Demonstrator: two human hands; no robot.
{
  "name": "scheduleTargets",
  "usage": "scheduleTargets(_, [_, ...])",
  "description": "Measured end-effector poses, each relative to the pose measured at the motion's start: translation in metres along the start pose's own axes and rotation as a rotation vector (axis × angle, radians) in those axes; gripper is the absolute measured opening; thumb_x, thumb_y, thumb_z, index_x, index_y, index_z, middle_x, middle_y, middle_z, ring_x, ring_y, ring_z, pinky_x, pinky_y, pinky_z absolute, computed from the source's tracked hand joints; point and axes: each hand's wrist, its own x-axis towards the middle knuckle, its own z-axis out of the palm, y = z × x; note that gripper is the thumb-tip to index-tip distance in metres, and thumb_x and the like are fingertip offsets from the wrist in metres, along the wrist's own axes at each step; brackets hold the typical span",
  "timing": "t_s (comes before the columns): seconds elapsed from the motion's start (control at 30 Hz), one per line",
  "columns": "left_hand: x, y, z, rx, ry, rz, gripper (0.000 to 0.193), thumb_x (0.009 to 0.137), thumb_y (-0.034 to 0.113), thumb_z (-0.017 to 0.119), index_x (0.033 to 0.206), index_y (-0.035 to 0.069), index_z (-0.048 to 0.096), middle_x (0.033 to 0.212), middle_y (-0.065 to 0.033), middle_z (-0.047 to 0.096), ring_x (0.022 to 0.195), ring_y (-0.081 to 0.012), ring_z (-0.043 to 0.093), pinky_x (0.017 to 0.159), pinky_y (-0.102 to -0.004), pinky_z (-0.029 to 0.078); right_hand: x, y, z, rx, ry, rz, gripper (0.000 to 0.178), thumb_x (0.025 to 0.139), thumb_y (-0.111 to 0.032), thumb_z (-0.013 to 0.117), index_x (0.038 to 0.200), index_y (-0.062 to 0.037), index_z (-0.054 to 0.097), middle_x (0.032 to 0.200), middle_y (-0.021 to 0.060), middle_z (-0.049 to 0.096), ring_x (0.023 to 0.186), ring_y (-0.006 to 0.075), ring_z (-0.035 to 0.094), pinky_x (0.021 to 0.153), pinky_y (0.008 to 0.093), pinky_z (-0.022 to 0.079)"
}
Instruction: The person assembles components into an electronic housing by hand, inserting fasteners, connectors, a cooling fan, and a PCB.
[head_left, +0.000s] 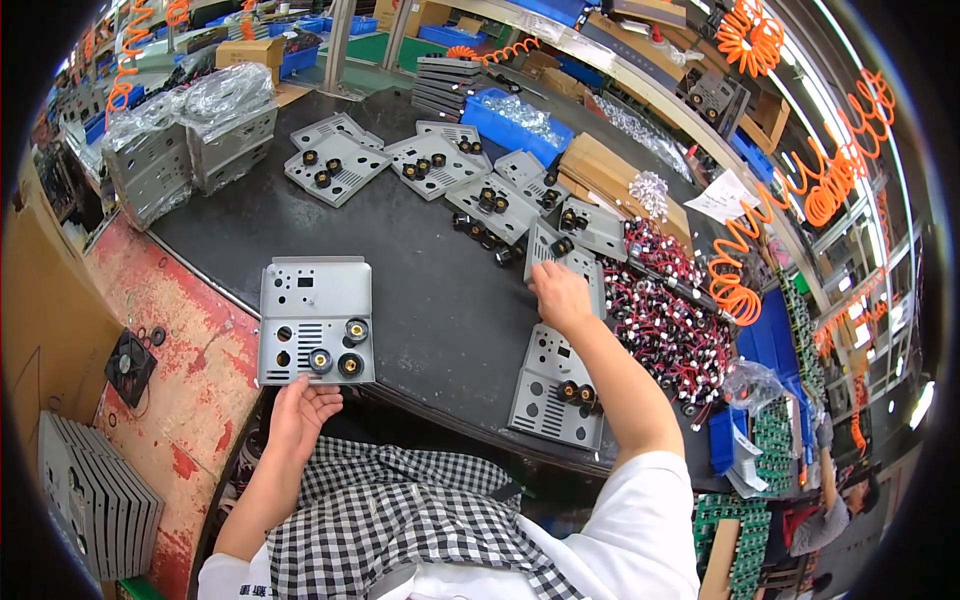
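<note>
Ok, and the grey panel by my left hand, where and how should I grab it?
Probably grip the grey panel by its left and right edges, coming in from both sides. It's a broad plate, and three black round parts sit on its near half, so the edges look clearer. Your left hand is at its near edge.

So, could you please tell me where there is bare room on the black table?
The widest bare patch of the black table lies between the panel at the left hand and the right-side panels; it runs on behind the former toward the far panels. The right side is crowded by panels and the wire heap.
</note>
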Motion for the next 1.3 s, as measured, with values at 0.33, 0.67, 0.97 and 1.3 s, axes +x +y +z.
scheduleTargets(0.33, [-0.012,0.002,-0.019,-0.094,0.038,0.06,0.032,0.095,0.025,0.042,0.106,-0.004,0.049,0.089,-0.017,0.062,0.079,-0.0236,0.063,0.072,-0.0348,0.054,-0.031,-0.087,-0.061,0.05,-0.086,-0.634,0.012,0.075,-0.017,0.054,0.086,-0.0132,0.054,0.081,0.0014,0.05,0.082,0.018,0.053,0.068,0.0315,0.045])
scheduleTargets(0.67, [-0.021,-0.01,-0.028,-0.242,0.029,0.017,0.037,0.094,0.03,0.047,0.108,-0.004,0.053,0.097,-0.0155,0.062,0.087,-0.0237,0.06,0.08,-0.034,0.051,-0.038,-0.094,-0.03,0.217,-0.271,-0.685,0.015,0.075,-0.014,0.054,0.09,-0.0146,0.054,0.085,0.0042,0.052,0.084,0.0235,0.056,0.076,0.0358,0.049])
scheduleTargets(0.97, [-0.02,-0.011,-0.021,-0.315,-0.06,0.008,0.029,0.095,0.022,0.048,0.113,0.0,0.052,0.101,-0.0159,0.063,0.09,-0.0245,0.063,0.081,-0.0361,0.052,-0.015,-0.07,-0.026,0.129,-0.121,-0.489,0.011,0.069,-0.005,0.054,0.078,-0.0107,0.056,0.092,0.0019,0.061,0.091,0.0221,0.058,0.084,0.0356,0.043])
scheduleTargets(1.3, [-0.02,-0.013,-0.023,-0.414,-0.103,-0.016,0.027,0.092,0.019,0.051,0.11,0.0,0.055,0.099,-0.0169,0.064,0.09,-0.0259,0.063,0.082,-0.0393,0.053,0.04,-0.26,-0.049,0.496,-0.037,-0.411,0.04,0.069,-0.015,0.073,0.105,-0.0065,0.058,0.105,0.0121,0.057,0.095,0.0308,0.053,0.081,0.0402,0.041])
